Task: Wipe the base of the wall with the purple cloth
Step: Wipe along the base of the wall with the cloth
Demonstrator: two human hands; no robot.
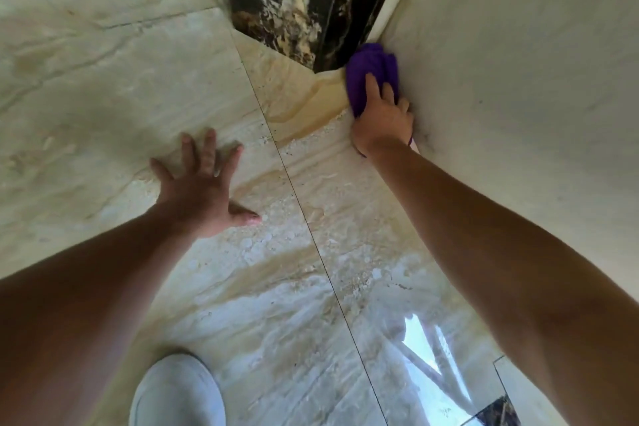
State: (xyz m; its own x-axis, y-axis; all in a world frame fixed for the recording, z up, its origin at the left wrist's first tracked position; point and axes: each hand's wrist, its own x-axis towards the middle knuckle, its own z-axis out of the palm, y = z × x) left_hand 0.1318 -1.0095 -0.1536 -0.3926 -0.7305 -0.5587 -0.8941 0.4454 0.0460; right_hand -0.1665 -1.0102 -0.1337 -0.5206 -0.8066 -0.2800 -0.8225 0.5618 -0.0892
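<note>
My right hand (382, 116) grips a bunched purple cloth (370, 71) and presses it against the foot of the white wall (518, 62), where wall and floor meet. The cloth sits right by the corner with a dark marbled panel (294, 0). My left hand (204, 188) lies flat on the beige marble floor (103, 79), fingers spread, holding nothing. Part of the cloth is hidden under my right hand.
A thin tile joint (311, 228) runs diagonally across the glossy floor between my arms. My white shoe (176, 391) shows at the bottom edge. A bright window reflection (425, 349) lies on the floor near the wall, and a dark tile inset (498, 413) at bottom right.
</note>
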